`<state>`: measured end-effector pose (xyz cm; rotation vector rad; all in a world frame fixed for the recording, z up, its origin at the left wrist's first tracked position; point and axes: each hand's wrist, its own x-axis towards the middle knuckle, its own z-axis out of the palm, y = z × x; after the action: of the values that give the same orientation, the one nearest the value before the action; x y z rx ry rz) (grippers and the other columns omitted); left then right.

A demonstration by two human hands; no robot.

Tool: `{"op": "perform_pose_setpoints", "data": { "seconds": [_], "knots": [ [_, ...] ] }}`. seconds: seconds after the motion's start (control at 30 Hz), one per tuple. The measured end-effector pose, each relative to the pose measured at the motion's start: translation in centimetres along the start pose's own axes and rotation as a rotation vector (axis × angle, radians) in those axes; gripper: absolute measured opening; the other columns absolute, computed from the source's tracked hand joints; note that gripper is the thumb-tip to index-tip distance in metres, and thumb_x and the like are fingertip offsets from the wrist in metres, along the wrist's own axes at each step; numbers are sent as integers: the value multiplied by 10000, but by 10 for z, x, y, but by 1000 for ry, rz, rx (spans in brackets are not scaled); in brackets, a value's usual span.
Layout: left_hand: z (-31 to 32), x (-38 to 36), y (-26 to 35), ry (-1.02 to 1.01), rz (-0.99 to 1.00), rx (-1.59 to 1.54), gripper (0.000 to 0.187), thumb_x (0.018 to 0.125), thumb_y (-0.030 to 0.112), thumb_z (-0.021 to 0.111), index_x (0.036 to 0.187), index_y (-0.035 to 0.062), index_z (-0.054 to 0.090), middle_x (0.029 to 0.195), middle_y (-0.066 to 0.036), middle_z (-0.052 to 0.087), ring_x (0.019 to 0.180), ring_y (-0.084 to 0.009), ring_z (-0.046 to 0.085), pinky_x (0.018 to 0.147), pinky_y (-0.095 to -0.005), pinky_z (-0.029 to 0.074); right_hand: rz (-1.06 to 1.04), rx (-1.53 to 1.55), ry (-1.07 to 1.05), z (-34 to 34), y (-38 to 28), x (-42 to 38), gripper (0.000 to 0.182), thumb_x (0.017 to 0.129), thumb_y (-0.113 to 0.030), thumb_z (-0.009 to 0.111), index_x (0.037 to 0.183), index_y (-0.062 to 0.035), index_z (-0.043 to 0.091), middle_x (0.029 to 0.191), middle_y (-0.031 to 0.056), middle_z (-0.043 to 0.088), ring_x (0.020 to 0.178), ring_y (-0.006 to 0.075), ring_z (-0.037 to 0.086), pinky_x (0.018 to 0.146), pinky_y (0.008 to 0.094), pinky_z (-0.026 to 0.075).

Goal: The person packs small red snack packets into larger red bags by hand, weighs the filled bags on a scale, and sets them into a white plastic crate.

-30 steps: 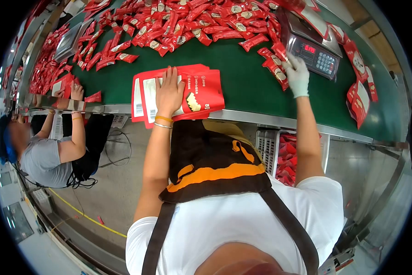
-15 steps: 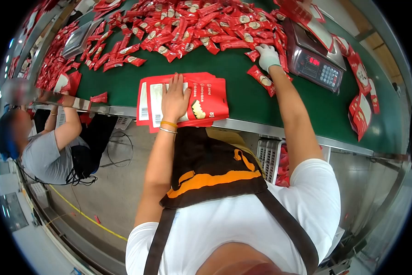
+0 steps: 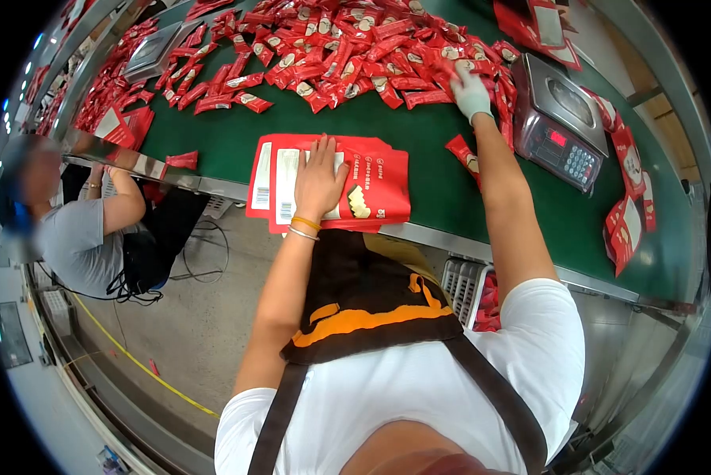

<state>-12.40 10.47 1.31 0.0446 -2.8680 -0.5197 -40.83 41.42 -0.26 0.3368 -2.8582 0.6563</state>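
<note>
My left hand (image 3: 320, 182) lies flat, fingers extended, on a stack of red and white printed pouches (image 3: 379, 178) at the near edge of the green table (image 3: 403, 127). Farther out to the right, my right hand (image 3: 470, 91), in a whitish glove, reaches into the pile of small red packets (image 3: 371, 59). Its fingers touch packets at the pile's near right side, but blur hides whether one is gripped. A single packet (image 3: 465, 156) rests below that hand.
Right of the pile stands a digital scale (image 3: 557, 127) with an empty-looking metal pan. Red pouches (image 3: 629, 170) lie along the far right. Another scale (image 3: 153, 51) is at the upper left. A co-worker (image 3: 78, 229) sits at left; a white crate (image 3: 462, 285) stands below the table edge.
My right hand has moved farther into the packets. The pouch seen over the right scale is off its pan. The view has shifted slightly; my left hand stays on the pouches.
</note>
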Motion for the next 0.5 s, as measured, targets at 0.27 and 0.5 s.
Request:
{"op": "perform_pose_setpoints", "data": {
  "seconds": [0.27,0.5],
  "knots": [
    [1,1,-3,6,-4,5,623,959,385,469,1444,1,394,1508,-190,380,1411,-334,334,1179,-461,199,-89,53,-151,-17,12,-35,752,891,-248,628,1528,-292,230,1405,252,449,1251,417,486,1038,432,418],
    [4,1,-6,1,-16,-29,624,962,392,457,1445,2,394,1507,-189,383,1414,-331,329,1177,-461,202,-2,-1,-170,-14,23,-44,793,881,-283,642,1538,-302,197,1341,241,525,1226,413,511,1029,442,420]
  ]
}}
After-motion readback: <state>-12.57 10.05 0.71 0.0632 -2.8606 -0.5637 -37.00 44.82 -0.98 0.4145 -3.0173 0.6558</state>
